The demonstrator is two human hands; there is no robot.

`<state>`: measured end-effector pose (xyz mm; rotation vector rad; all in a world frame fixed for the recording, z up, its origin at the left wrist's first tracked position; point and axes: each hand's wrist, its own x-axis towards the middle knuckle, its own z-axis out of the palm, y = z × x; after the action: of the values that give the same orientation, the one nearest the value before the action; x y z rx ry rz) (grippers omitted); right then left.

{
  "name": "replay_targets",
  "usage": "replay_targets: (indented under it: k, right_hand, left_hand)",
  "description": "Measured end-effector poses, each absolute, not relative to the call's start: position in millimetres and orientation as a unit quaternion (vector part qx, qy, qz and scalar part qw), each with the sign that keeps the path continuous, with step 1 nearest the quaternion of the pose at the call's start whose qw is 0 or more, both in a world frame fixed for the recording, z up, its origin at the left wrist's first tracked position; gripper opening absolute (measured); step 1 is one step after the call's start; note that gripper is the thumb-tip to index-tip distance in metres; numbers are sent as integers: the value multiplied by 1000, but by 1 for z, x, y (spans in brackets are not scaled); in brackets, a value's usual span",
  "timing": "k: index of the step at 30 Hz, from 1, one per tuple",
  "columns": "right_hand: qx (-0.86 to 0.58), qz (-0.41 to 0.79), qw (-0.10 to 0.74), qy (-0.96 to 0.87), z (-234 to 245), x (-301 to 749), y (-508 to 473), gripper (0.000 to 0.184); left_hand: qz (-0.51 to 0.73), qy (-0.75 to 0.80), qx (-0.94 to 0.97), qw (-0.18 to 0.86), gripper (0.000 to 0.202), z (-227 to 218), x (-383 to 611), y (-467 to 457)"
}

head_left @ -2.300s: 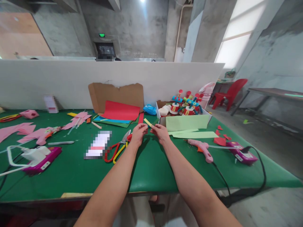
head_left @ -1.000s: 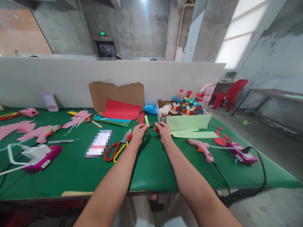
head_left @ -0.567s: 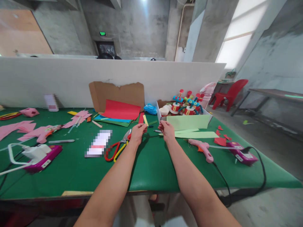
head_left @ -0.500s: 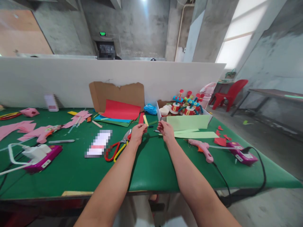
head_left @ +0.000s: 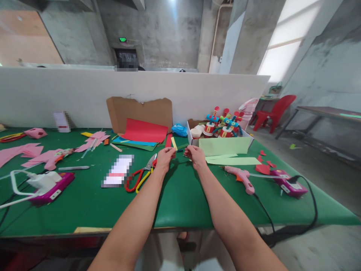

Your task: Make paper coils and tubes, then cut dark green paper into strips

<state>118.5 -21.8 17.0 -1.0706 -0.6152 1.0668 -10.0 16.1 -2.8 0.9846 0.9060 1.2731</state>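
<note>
My left hand (head_left: 166, 158) is closed in a pinch above the middle of the table. Level with it on the right, my right hand (head_left: 196, 156) is also pinched. Whatever the fingertips hold is too small to make out. Between the hands shows a small dark green folded paper strip (head_left: 179, 151); I cannot tell if it is held or lying on the table. Just beyond my left fingertips is a yellow paper strip (head_left: 173, 143). Scissors with red and yellow handles (head_left: 138, 180) lie left of my left wrist.
A box (head_left: 225, 146) with several small paper figures stands behind my right hand. A pink glue gun (head_left: 241, 176) and a purple power strip (head_left: 290, 185) lie right. Coloured paper sheets (head_left: 145, 131) lean on cardboard (head_left: 113, 113). A phone (head_left: 117, 171) lies left.
My right hand has moved slightly left, so its fingertips are closer to my left hand. My left hand has stayed in place.
</note>
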Motion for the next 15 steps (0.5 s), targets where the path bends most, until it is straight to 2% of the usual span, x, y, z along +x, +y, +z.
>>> replay_targets:
  k: [15]
  right_hand:
    - [-479, 480, 687, -263, 20, 119, -24, 15]
  left_hand:
    - [540, 395, 442, 597, 31, -2, -11, 15]
